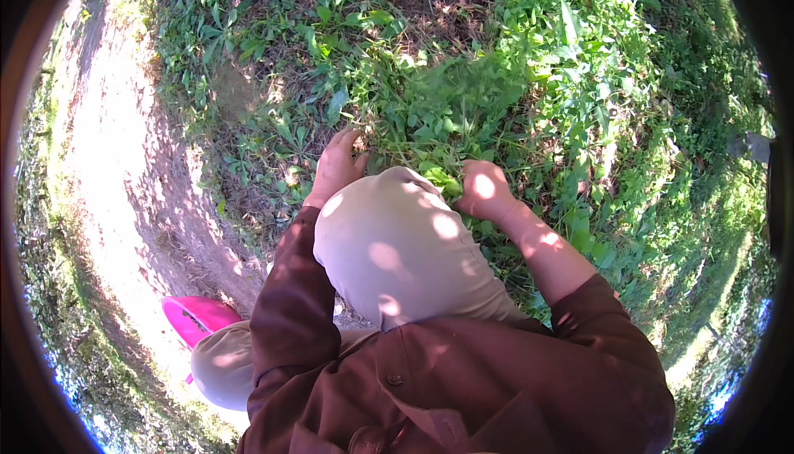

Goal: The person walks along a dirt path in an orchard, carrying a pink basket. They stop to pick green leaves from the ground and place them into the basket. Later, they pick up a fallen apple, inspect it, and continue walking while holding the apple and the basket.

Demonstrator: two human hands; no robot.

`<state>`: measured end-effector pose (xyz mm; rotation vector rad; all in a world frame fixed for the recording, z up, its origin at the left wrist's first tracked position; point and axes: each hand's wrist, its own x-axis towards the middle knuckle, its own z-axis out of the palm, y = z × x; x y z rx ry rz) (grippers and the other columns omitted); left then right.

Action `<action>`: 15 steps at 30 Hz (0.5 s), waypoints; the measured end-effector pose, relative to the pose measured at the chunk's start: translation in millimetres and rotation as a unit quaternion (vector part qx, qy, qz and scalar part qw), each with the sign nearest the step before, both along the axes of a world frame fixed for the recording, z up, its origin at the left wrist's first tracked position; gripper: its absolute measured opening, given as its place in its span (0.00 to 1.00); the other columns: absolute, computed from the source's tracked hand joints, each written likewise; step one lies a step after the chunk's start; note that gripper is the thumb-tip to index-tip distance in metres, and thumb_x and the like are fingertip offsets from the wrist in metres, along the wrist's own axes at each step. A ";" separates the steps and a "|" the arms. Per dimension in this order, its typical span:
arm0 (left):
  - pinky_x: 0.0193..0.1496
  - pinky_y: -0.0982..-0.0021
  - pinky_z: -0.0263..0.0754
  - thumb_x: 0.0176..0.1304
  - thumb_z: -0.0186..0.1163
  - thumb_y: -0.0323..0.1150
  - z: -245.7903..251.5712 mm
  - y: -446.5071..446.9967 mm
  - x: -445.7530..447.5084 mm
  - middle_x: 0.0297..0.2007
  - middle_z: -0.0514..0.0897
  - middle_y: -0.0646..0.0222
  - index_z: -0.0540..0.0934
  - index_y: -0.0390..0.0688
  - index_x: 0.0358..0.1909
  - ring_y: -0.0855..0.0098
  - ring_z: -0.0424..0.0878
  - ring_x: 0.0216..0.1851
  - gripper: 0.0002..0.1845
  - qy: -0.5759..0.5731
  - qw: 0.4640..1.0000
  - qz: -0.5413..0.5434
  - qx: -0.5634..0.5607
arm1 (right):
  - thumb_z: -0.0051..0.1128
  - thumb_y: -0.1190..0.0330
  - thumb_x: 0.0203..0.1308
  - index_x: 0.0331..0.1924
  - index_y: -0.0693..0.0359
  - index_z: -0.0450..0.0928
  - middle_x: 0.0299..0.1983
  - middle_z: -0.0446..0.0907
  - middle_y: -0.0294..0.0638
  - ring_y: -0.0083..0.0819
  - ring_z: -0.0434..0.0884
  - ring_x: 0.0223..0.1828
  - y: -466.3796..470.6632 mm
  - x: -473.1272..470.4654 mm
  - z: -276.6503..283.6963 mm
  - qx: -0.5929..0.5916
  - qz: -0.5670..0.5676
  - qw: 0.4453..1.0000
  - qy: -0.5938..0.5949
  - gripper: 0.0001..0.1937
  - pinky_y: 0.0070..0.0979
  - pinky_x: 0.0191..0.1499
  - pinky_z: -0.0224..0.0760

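Observation:
My right hand point(485, 190) is curled into a fist among low weeds, just right of my raised knee point(397, 237) in beige trousers. Bright green leaves point(441, 180) stick out on the knee side of its fingers; the fingertips themselves are hidden. On the knee's other side, my left hand point(338, 165) reaches down to the ground plants, thumb and fingers apart, and nothing shows between them. Grass stems and leafy weeds point(428, 119) fill the ground in front of both hands.
A pink plastic container point(208, 317) with some dark bits inside stands behind my other knee point(226, 361), at lower left. A sunlit dirt path point(105, 162) runs along the left. Taller weeds point(577, 69) grow at right, with bare brown soil point(446, 7) at the top.

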<state>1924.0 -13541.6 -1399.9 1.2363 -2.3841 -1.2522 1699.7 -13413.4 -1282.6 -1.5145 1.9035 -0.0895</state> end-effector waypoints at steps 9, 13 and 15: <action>0.54 0.70 0.70 0.68 0.51 0.47 54.5 -11.9 -26.5 0.55 0.73 0.63 0.64 0.41 0.64 0.70 0.73 0.53 0.28 0.359 0.758 0.144 0.525 | 0.65 0.63 0.35 0.21 0.68 0.75 0.23 0.76 0.53 0.49 0.75 0.25 -81.0 20.5 -26.0 -0.001 0.045 0.988 -0.144 0.15 0.38 0.29 0.68; 0.55 0.68 0.70 0.62 0.57 0.50 88.7 -11.0 -27.0 0.58 0.71 0.64 0.59 0.41 0.67 0.70 0.72 0.54 0.37 0.261 0.910 0.035 0.320 | 0.59 0.71 0.42 0.24 0.66 0.76 0.23 0.76 0.51 0.49 0.76 0.27 -89.3 17.2 -92.9 -0.197 0.186 0.878 -0.394 0.06 0.39 0.31 0.68; 0.55 0.68 0.71 0.60 0.61 0.47 97.0 -10.8 -1.3 0.58 0.71 0.64 0.58 0.41 0.68 0.69 0.73 0.54 0.39 0.301 0.881 0.085 0.355 | 0.61 0.71 0.44 0.28 0.65 0.78 0.25 0.79 0.48 0.41 0.78 0.29 -95.9 42.1 -98.6 -0.171 0.187 0.884 -0.393 0.07 0.36 0.35 0.70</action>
